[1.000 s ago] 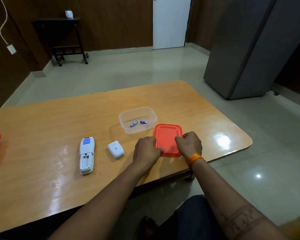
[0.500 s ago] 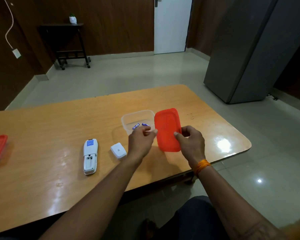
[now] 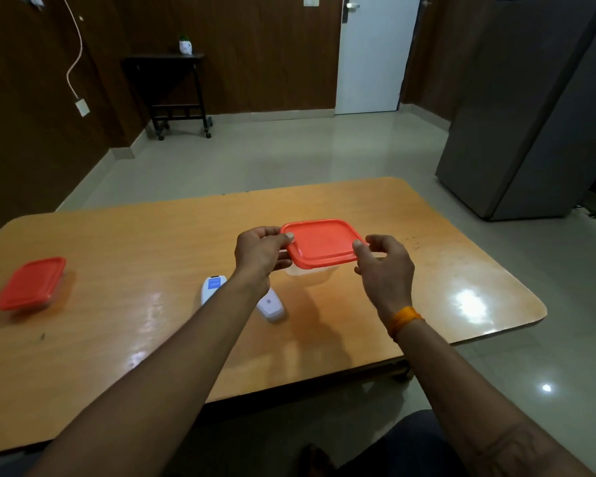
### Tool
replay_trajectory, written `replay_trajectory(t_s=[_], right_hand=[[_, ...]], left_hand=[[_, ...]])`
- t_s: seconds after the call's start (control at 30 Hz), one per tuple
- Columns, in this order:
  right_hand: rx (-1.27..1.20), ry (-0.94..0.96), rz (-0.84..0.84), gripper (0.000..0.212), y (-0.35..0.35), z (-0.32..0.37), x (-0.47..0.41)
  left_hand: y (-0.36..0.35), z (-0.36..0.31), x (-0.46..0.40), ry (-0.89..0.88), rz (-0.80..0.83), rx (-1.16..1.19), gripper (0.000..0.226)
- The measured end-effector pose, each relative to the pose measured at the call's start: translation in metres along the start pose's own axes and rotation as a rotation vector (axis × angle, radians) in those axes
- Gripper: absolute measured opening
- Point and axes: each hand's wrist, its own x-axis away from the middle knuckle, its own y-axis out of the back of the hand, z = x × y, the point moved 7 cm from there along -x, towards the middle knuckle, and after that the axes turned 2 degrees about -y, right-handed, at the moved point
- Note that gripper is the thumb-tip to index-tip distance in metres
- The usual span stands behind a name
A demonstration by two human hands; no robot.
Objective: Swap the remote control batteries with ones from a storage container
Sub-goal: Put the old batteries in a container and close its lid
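Both hands hold a red lid (image 3: 320,243) flat over the clear container (image 3: 312,271). My left hand (image 3: 260,253) pinches the lid's left edge and my right hand (image 3: 384,266) pinches its right edge. The lid hides the container's inside and the batteries that lay in it. Only the container's near wall shows below the lid. The white remote (image 3: 212,287) lies on the wooden table (image 3: 117,304), mostly hidden by my left forearm. Its white battery cover (image 3: 270,304) lies just right of that forearm.
A second container with a red lid (image 3: 31,283) sits at the table's left. A grey cabinet (image 3: 530,115) stands on the floor to the right. A dark side table (image 3: 176,91) is against the far wall, and the table's front edge is near my knees.
The red lid was lifted off the table, tilted upright, and now lies flat over the clear container. The batteries have gone out of sight under it. The view has tipped upward.
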Motion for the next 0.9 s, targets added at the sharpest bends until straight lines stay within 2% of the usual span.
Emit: replay_trajectory(t_s=[0.07,0.1,0.17,0.27,0.37,0.47,0.77,0.87,0.9], right_hand=[[-0.089,-0.217,0.051,0.046,-0.012,-0.015,-0.015],[-0.124,-0.292,0.076,0.046,-0.017,-0.019,-0.023],[-0.161,-0.352,0.109,0.032,-0.024,-0.021,-0.035],[-0.068,-0.297,0.101,0.010,-0.035,-0.020,-0.055],[0.059,-0.245,0.105,0.009,-0.050,-0.023,-0.071],[0.112,-0.262,0.116,0.009,-0.061,-0.032,-0.079],[0.166,-0.288,0.077,0.011,-0.070,-0.050,-0.085],[0.157,-0.293,0.080,0.006,-0.071,-0.051,-0.084],[0.156,-0.304,0.081,0.010,-0.072,-0.052,-0.083]], left_hand=[[0.004,0.003,-0.007,0.011,0.009,-0.011,0.025],[0.005,0.004,-0.010,0.014,0.011,-0.023,0.025],[0.008,0.004,-0.019,0.004,0.002,-0.063,0.023],[0.014,0.004,-0.036,-0.056,-0.067,-0.197,0.018],[0.016,0.004,-0.050,-0.098,-0.142,-0.363,0.007],[0.013,0.007,-0.062,-0.100,-0.178,-0.480,0.009],[0.005,0.019,-0.082,-0.078,-0.158,-0.557,0.015],[0.004,0.021,-0.086,-0.071,-0.159,-0.554,0.019],[0.004,0.021,-0.086,-0.065,-0.156,-0.550,0.021]])
